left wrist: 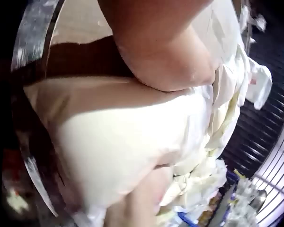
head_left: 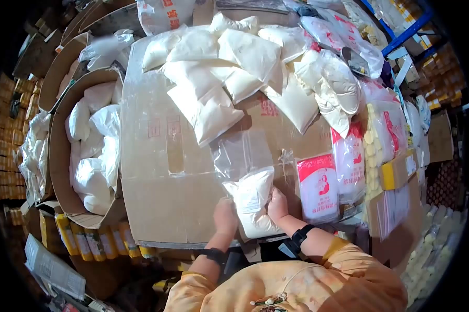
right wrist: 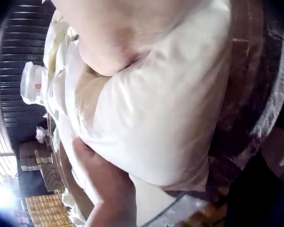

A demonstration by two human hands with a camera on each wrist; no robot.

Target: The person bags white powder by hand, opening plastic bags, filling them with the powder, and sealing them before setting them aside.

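A plump bag of white powder (head_left: pixel 255 221) lies near the front edge of the cardboard surface, a folded part with a pale label over its top. My left hand (head_left: pixel 225 217) holds its left side and my right hand (head_left: pixel 278 205) grips its right side, the thumb on top. An empty clear bag (head_left: pixel 242 151) lies flat just beyond. In the left wrist view the bag (left wrist: pixel 123 137) bulges below my left hand (left wrist: pixel 165 52); in the right wrist view the bag (right wrist: pixel 156 113) fills the middle under my right hand (right wrist: pixel 118 33). Some fingertips are hidden by the bag.
Filled white bags (head_left: pixel 250 54) are heaped at the back of the cardboard surface (head_left: pixel 167 218). A carton (head_left: pixel 57 156) of white bags stands left. Red-and-white packs of clear bags (head_left: pixel 318 190) lie right, beside a small yellow-and-brown box (head_left: pixel 398 171).
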